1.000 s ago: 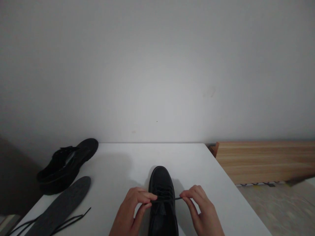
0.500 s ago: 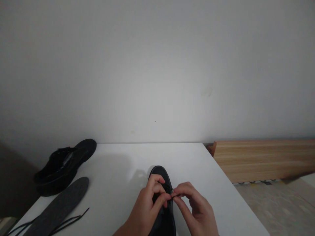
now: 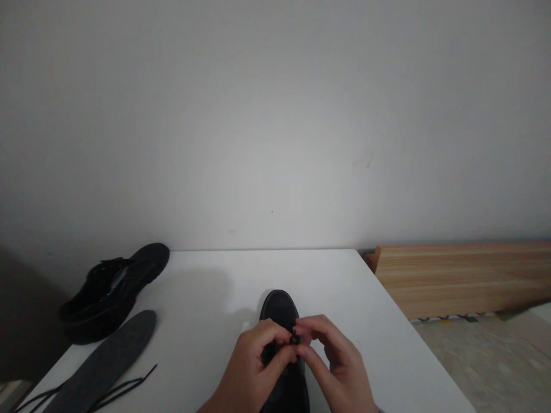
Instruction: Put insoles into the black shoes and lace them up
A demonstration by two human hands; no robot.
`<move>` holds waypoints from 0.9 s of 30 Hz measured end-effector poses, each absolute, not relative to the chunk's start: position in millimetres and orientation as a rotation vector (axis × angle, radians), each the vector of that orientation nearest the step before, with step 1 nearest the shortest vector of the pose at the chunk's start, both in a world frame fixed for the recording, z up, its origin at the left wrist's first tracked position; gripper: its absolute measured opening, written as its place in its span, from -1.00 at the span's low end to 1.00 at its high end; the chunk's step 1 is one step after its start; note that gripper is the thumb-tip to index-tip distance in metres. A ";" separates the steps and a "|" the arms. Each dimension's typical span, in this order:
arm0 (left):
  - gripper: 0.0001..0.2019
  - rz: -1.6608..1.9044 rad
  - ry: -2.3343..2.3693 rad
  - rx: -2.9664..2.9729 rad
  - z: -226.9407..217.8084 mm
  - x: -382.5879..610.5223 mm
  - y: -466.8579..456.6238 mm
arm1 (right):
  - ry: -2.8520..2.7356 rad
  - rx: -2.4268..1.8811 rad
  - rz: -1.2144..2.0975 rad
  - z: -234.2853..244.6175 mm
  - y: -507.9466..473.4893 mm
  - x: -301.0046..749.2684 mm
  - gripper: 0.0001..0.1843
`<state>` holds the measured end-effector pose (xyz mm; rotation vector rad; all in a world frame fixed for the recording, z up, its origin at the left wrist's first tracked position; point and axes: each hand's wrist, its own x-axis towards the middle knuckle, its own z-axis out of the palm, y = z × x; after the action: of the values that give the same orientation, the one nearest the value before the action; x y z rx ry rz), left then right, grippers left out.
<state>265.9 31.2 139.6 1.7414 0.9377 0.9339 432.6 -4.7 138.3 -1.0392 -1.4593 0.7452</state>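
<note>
A black shoe point(image 3: 279, 306) stands on the white table point(image 3: 206, 298) near the front edge, toe pointing away from me. My left hand point(image 3: 253, 367) and my right hand point(image 3: 333, 364) meet over its laces, fingertips pinched together on the black lace point(image 3: 295, 339) above the tongue. Both hands are closed. Most of the shoe behind the toe is hidden under my hands.
A second black shoe point(image 3: 109, 287) lies at the table's back left corner. A dark grey insole point(image 3: 103, 361) and a loose black lace point(image 3: 116, 385) lie in front of it. A wooden board point(image 3: 460, 275) runs along the wall to the right, beyond the table's edge.
One second ago my hands were apart, pulling the lace ends sideways. They have since come together over the middle of the shoe, pinching the lace.
</note>
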 end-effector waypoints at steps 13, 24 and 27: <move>-0.85 0.947 1.048 1.915 136.2 262.0 27.1 | -1.457 -1.159 0.679 125.3 -4.7 437.7 -0.87; -0.90 0.832 1.012 1.532 134.3 261.9 37.7 | -1.719 -0.939 0.717 123.4 -18.2 454.1 -0.85; -0.93 0.825 1.025 1.538 134.3 263.2 36.9 | -1.744 -0.992 0.686 122.2 -19.9 458.0 -0.83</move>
<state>263.2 36.9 134.3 1.5384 1.0247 0.8246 458.0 -19.9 122.2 -0.9923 -1.7442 0.6857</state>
